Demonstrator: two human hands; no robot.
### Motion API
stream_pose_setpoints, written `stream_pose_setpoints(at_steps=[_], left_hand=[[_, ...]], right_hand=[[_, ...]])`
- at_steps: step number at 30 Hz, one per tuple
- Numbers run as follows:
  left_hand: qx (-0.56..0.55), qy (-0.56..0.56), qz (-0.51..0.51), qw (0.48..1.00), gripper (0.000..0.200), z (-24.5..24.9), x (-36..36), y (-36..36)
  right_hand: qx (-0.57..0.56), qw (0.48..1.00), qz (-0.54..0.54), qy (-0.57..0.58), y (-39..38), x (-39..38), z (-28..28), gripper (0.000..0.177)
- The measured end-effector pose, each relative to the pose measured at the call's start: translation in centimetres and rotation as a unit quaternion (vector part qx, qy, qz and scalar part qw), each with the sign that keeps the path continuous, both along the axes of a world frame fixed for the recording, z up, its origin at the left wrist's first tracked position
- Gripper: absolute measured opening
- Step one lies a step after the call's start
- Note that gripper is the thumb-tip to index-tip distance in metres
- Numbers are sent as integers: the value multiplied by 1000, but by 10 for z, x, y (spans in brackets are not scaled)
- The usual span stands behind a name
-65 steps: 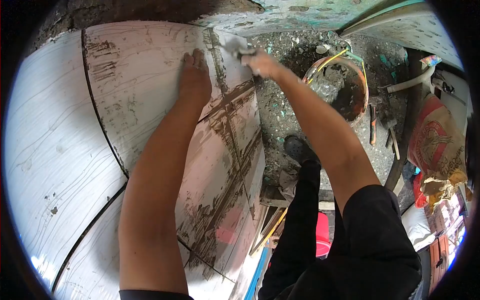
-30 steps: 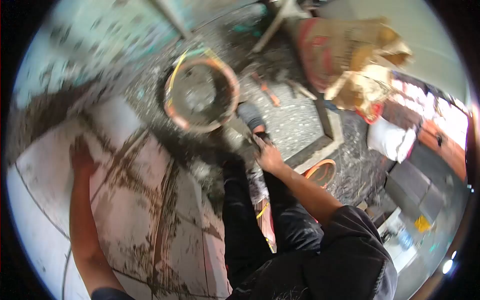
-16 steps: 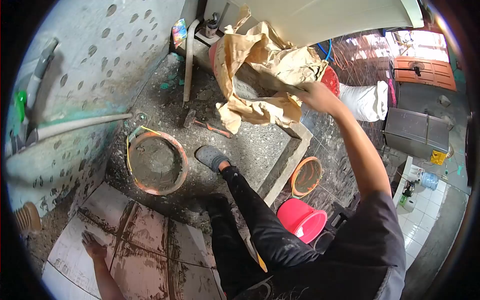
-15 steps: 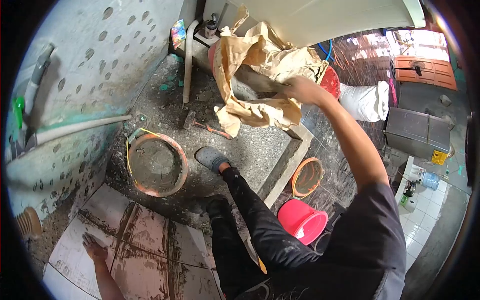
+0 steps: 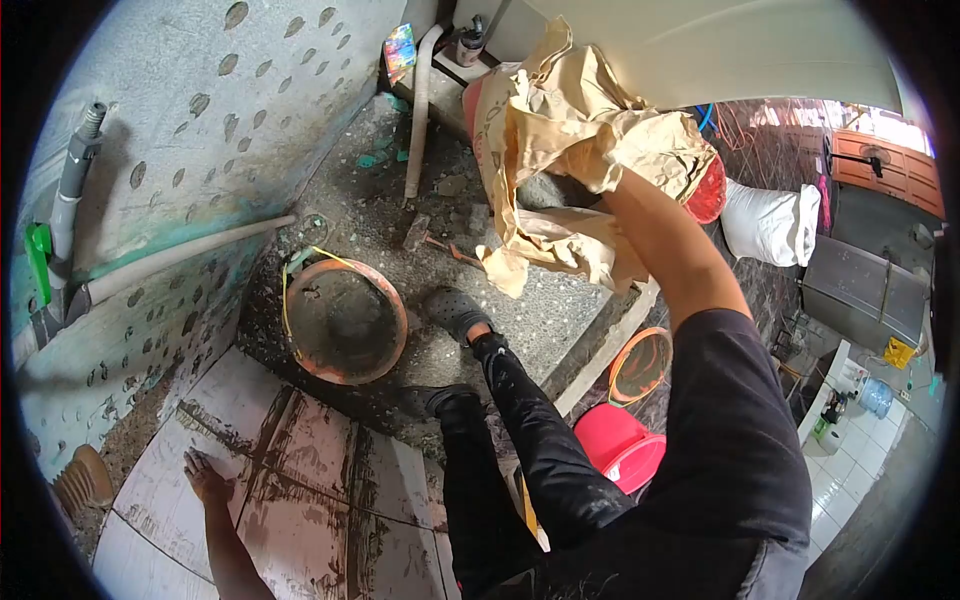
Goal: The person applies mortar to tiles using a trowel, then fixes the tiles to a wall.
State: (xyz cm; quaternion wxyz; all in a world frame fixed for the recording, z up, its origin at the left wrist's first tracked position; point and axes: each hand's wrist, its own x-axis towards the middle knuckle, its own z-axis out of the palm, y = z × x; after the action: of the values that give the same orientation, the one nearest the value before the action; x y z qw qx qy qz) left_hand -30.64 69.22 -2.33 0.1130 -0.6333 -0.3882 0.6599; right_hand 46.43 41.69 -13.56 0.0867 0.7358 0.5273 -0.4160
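Note:
My right hand (image 5: 603,168) reaches into the mouth of a crumpled brown paper sack (image 5: 560,105), and its fingers are hidden among the folds. Inside the sack lies grey powder (image 5: 550,192). My left hand (image 5: 207,475) rests flat, fingers spread, on pale tiles (image 5: 310,440) smeared with dark mortar. Between the sack and the tiles, a round orange-rimmed tub (image 5: 398,335) holds grey mix. A hammer (image 5: 440,240) with an orange and dark handle lies on the rough floor near the sack.
A raised concrete curb (image 5: 610,345) edges the floor. Beyond it are a pink bucket (image 5: 610,440), an orange-rimmed sieve or tub (image 5: 640,365) and a white sack (image 5: 770,220). Grey pipes (image 5: 190,255) run along the pitted wall (image 5: 160,100). My shoes (image 5: 455,312) stand beside the tub.
My right hand has moved deeper into the paper sack, and the paper has shifted around it. The whole view has moved, so things sit further right. My left hand stays on the tiles.

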Motion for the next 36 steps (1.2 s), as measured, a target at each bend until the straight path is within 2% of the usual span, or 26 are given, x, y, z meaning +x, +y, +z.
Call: stream_pose_setpoints(at_steps=[6, 8, 10, 11, 12, 15, 16, 17, 18, 19, 20, 21, 23, 25, 26, 27, 28, 29, 31, 34, 35, 36], left_hand=[[-1, 7, 9, 1000, 102, 2, 9, 1], [-2, 8, 0, 1000, 102, -1, 1, 1], [-7, 9, 1, 1000, 102, 1, 0, 2], [-10, 9, 3, 1000, 102, 1, 0, 2], [-12, 10, 5, 1000, 102, 0, 1, 2], [-14, 31, 7, 999, 102, -1, 4, 3], [-17, 33, 5, 999, 102, -2, 2, 2], [-20, 34, 2, 999, 102, -2, 0, 2], [-23, 37, -1, 999, 102, -3, 0, 3], [-23, 37, 0, 999, 102, -4, 3, 4], [-22, 38, 4, 999, 102, -2, 5, 3], [-21, 41, 8, 999, 102, -2, 6, 2], [-18, 33, 11, 999, 102, -3, 3, 4], [-12, 27, 14, 999, 102, -2, 4, 3], [-8, 24, 15, 1000, 102, -3, 5, 2], [-5, 23, 15, 1000, 101, -1, 7, 1], [-8, 32, 8, 999, 100, 0, 9, -1], [-4, 26, 8, 1000, 100, 0, 9, -1], [1, 13, 9, 1000, 99, 2, 10, -4], [-2, 11, 13, 1000, 98, 2, 11, -3], [-4, 8, 17, 1000, 98, 4, 10, -2], [-5, 9, 13, 1000, 97, 6, 9, -2]], right_hand=[[67, 962, -191, 181, -33, 7, 84, 27], [124, 955, -187, 196, -51, 8, 91, 30], [86, 933, -274, 218, -63, 6, 106, 32], [8, 895, -378, 238, -67, 7, 115, 32], [20, 893, -372, 253, -76, 13, 109, 31], [56, 936, -320, 133, -79, 17, 91, 27], [-4, 940, -325, 101, -63, 6, 102, 29], [2, 975, -221, 24, -60, 15, 72, 31], [-48, 972, -231, -4, -40, 1, 80, 31], [-43, 978, -206, 13, -27, -6, 71, 26], [-100, 978, -179, -35, -9, -19, 70, 23], [-88, 985, -123, -87, 3, -25, 45, 23], [-59, 980, -8, -188, 9, -26, -40, 24], [-10, 984, -22, -177, 18, -44, -42, 27], [-105, 984, -22, -143, 13, -38, -35, 27], [-23, 986, 1, -162, 13, -38, -69, 26], [-35, 988, 17, -150, 2, -25, -94, 26], [-46, 989, 33, -140, 3, -20, -64, 26], [47, 996, 69, -34, -14, 1, -33, 29], [26, 994, -78, 67, -32, 6, 34, 39], [-8, 982, -151, 109, -34, -1, 70, 41], [-33, 963, -215, 162, -43, 1, 83, 41]])
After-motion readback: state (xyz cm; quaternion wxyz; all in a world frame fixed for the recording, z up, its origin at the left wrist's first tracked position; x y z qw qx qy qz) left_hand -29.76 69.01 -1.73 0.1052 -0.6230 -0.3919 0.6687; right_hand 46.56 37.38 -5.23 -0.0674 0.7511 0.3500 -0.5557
